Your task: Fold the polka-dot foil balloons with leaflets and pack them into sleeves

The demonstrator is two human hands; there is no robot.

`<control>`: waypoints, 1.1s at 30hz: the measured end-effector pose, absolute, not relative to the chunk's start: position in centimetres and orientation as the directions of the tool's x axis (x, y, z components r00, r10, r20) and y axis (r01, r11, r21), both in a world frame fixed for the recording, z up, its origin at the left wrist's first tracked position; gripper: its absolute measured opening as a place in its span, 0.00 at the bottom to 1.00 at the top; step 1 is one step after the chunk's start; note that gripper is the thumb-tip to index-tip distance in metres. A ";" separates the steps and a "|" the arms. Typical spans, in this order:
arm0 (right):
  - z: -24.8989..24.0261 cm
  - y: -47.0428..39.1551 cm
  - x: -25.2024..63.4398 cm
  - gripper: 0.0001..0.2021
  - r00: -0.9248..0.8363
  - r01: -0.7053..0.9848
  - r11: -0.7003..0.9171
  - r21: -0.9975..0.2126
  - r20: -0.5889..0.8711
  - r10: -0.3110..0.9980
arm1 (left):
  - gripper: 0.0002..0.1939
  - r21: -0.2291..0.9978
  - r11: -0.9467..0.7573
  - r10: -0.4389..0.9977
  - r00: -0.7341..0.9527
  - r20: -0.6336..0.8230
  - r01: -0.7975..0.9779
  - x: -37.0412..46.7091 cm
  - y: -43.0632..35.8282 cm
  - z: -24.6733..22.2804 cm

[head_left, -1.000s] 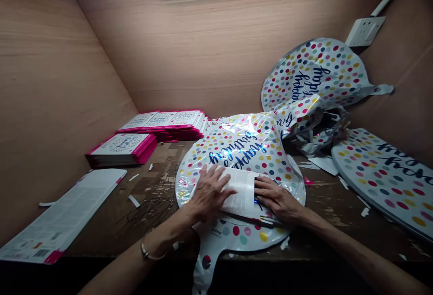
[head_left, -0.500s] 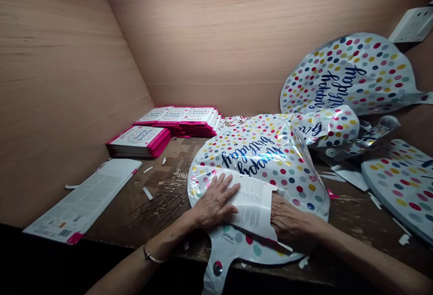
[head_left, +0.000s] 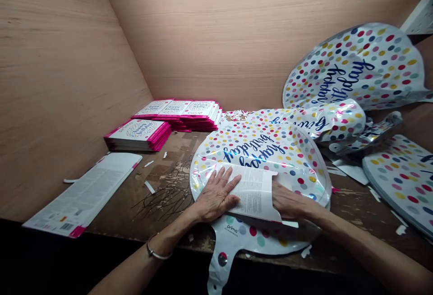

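Observation:
A flat foil balloon (head_left: 264, 144) with coloured dots and "happy birthday" lettering lies on the worktop, its tail hanging over the front edge. On top of it is a white printed card sleeve (head_left: 252, 195) with an open right end. My left hand (head_left: 218, 195) rests flat on the sleeve's left part, fingers spread. My right hand (head_left: 287, 200) reaches into the open end from the right; its fingers are hidden inside the sleeve, so whether they grip anything does not show.
Pink-edged packets in stacks (head_left: 137, 135) stand at the back left. Several unfilled card sleeves (head_left: 88, 191) lie at the left edge. More dotted balloons (head_left: 355, 69) lean on the back wall, and a pile of them (head_left: 402, 177) sits at right. Paper scraps (head_left: 149, 187) are scattered about.
My right hand has pushed further left into the sleeve, and more of it is now covered. My left hand stays flat on top. The view has shifted slightly.

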State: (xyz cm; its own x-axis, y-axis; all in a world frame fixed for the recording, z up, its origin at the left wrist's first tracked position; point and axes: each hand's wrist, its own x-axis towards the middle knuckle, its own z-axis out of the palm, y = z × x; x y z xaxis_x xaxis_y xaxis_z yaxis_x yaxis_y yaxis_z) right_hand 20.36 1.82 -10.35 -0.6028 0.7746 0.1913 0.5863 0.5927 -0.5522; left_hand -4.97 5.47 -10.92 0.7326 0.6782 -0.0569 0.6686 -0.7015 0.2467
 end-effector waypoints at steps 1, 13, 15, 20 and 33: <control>-9.9 1.2 21.2 0.12 -0.640 0.570 0.636 -0.521 0.203 0.741 | 0.31 0.223 -0.706 0.679 0.732 -0.056 0.672 -4.9 5.5 -11.0; -10.0 -3.7 22.4 0.15 -0.429 0.748 0.578 -0.326 0.427 0.796 | 0.31 -0.001 -0.855 0.518 0.853 0.065 0.519 1.1 2.4 -8.8; -10.4 -3.1 21.8 0.13 -0.444 0.762 0.570 -0.308 0.393 0.805 | 0.33 0.013 -0.860 0.509 0.858 0.065 0.510 2.0 1.9 -9.8; -11.2 -2.5 21.6 0.12 -0.477 0.788 0.561 -0.253 0.326 0.816 | 0.34 0.028 -0.853 0.521 0.851 0.059 0.520 2.1 1.8 -11.3; -11.2 -1.5 20.4 0.13 -0.694 0.718 0.657 0.228 0.166 0.701 | 0.33 0.014 -0.860 0.509 0.857 0.087 0.510 1.9 1.8 -11.7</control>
State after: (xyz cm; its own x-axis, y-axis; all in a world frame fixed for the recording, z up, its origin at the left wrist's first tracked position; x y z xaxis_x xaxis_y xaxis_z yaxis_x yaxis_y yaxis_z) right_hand 20.39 -1.53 -11.24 -0.6939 0.7006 0.1665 0.7183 0.6574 0.2276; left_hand 1.91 1.76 -11.72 0.8565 0.5087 0.0867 0.5096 -0.8603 0.0139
